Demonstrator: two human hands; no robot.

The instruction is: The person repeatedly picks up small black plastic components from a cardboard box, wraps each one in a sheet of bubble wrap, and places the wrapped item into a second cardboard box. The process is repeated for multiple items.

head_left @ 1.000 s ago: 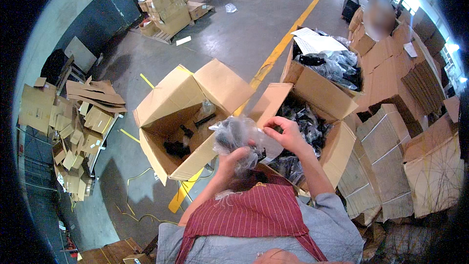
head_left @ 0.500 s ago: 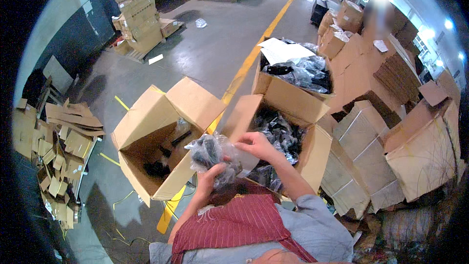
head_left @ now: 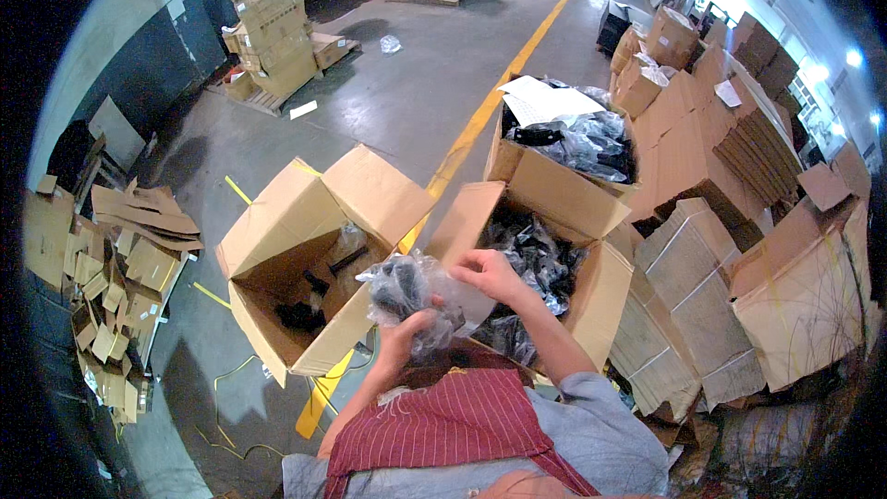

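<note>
A clear plastic bag (head_left: 399,285) with a black part inside is gripped by my left hand (head_left: 407,337), its fingers wrapped round the lower side. The part's exact kind is hard to make out through the crinkled film. My right hand (head_left: 494,279) is at the bag's right side, thumb and fingertips pinched together; a pale flap hangs just below them, and whether they hold the film is unclear. To the left stands an open carton (head_left: 319,351) with a few black pieces at its bottom. Under and beyond my right hand, another open carton (head_left: 599,314) holds many bagged black parts.
A third carton (head_left: 504,162), full of bagged parts with white sheets (head_left: 545,100) on top, stands behind. Flattened cardboard (head_left: 684,148) crowds the right. Cardboard scraps (head_left: 139,268) lie far left; stacked boxes (head_left: 273,32) stand beyond. Yellow straps (head_left: 222,388) trail across the floor.
The whole view has shifted slightly. Both hands and the bag keep nearly the same pose, with the right fingers drawn a little closer together.
</note>
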